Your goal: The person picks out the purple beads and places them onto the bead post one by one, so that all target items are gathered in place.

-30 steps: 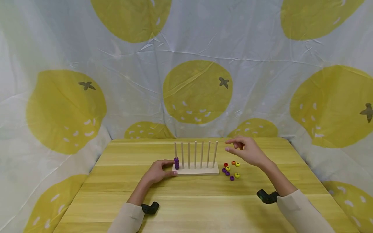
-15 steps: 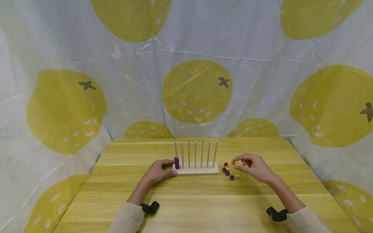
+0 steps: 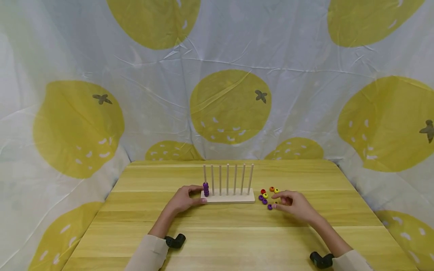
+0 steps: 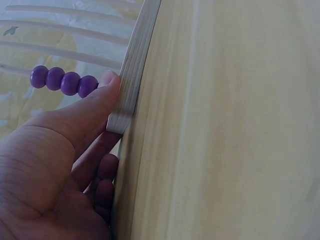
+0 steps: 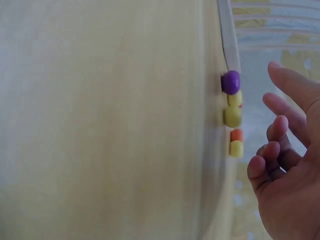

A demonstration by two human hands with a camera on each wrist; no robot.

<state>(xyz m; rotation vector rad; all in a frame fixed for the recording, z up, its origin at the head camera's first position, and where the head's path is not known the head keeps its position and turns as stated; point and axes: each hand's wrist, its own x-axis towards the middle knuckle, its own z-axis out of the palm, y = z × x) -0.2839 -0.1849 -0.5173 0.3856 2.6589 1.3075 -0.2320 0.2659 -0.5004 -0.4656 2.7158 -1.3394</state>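
Note:
A pale wooden peg board [image 3: 226,198] with a row of upright pegs stands mid-table in the head view. Several purple beads [image 4: 62,81] are stacked on its leftmost peg. My left hand [image 3: 184,199] grips the board's left end, thumb at the front and index finger behind. To the right of the board, my right hand [image 3: 296,205] hovers at the loose beads, thumb and index finger apart with nothing between them. A yellow bead [image 5: 232,116] and a purple bead [image 5: 231,82] lie near its fingertips; in the head view the hand partly covers that yellow bead.
More loose beads lie between the board and my right hand: a red bead [image 3: 263,191], an orange bead [image 3: 272,189] and several yellow and purple ones. The wooden table [image 3: 217,241] ends at a lemon-print curtain [image 3: 230,109] behind.
My right hand has come down from above the table, first to the orange bead, then nearer me to the front yellow bead. The left hand and the board have stayed put.

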